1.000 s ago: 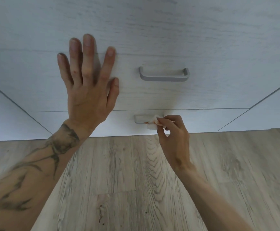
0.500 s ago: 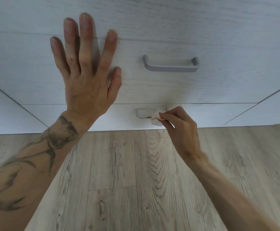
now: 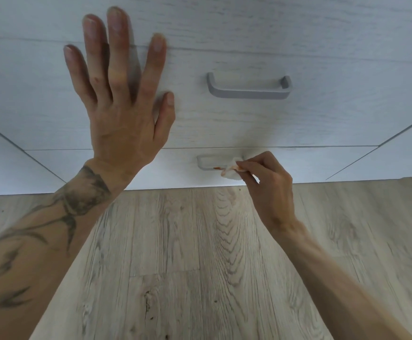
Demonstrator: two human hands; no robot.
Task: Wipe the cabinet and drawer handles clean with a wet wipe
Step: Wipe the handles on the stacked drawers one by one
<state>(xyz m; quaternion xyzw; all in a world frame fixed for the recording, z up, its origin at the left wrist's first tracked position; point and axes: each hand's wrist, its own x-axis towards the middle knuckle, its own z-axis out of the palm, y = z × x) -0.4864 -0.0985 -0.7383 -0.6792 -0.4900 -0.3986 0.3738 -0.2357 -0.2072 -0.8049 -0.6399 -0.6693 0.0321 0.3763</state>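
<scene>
The right hand (image 3: 271, 190) pinches the wipe (image 3: 230, 171) against the bottom handle (image 3: 206, 165), whose long axis runs left-right, near the floor (image 3: 200, 266). The left hand (image 3: 123, 119) presses flat, fingers (image 3: 116, 57) spread, on the drawer front (image 3: 322, 119) above.

We see the drawer fronts (image 3: 298, 33) in pale whitish grey with faint horizontal wood grain. The upper handle (image 3: 249, 93) is matt mid-grey and the lower handle (image 3: 206, 165) a lighter grey. An orange-red streak shows where the lower handle meets the white wet wipe (image 3: 230, 171). The floor (image 3: 200, 266) is beige-grey planking with bold, darker grain loops. A blackish-grey tattoo (image 3: 77, 202) runs along the left forearm (image 3: 40, 253).
</scene>
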